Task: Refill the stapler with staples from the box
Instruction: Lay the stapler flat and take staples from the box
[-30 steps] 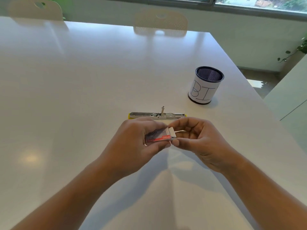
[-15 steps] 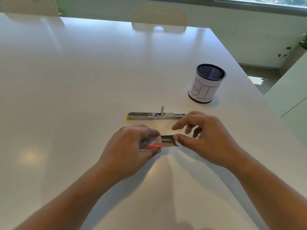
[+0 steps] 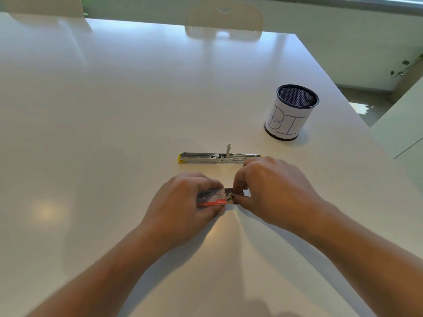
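A small staple box with a red band rests low over the white table, gripped by my left hand. Its inner tray is slid out to the right, and my right hand pinches at that open end with thumb and fingers. Whether staples are between those fingers is hidden. The metal stapler, opened flat with a yellow tip at its left end, lies on the table just beyond my hands.
A dark mesh pen cup wrapped in white paper marked "BI" stands at the right, beyond the stapler. Two pale chairs stand at the table's far edge. The table's right edge runs diagonally near the cup.
The inner tray has slid out of the box to the right. Both hands have lowered toward the table, and my right fingers have closed in on the tray's open end.
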A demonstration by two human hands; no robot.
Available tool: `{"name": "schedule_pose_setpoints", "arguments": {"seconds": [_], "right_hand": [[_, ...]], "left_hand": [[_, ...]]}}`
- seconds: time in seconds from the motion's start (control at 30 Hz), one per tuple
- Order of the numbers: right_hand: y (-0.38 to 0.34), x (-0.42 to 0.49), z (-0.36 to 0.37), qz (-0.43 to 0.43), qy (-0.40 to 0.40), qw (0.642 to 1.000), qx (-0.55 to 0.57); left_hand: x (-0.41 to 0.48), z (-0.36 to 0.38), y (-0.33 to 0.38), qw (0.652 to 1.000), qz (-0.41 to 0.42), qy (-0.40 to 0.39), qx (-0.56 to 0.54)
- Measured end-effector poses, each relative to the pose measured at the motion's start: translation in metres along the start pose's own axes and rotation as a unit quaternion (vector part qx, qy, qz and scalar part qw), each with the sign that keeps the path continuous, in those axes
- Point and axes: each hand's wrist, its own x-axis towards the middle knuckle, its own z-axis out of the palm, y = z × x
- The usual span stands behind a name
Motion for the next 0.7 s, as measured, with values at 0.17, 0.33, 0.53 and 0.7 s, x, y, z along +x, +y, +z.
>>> {"name": "schedule_pose_setpoints", "arguments": {"seconds": [0.17,0.33,0.53,0.7], "right_hand": [[0.003,-0.001,-0.003,0.018,0.007,0.998,0.055],[0.025,-0.006,-0.010,0.131,0.036,0.969,0.207],[0.022,-0.013,0.001,0.191,-0.034,0.898,0.394],[0.021,-0.014,0.006,0.214,0.042,0.886,0.409]], "left_hand": [[-0.001,0.000,0.000,1.000,-0.001,0.001,-0.008],[-0.002,0.001,-0.003,0.999,-0.020,0.020,-0.025],[0.000,0.003,-0.004,0.998,-0.036,0.041,-0.027],[0.000,0.004,-0.002,0.994,-0.054,0.071,-0.070]]}}
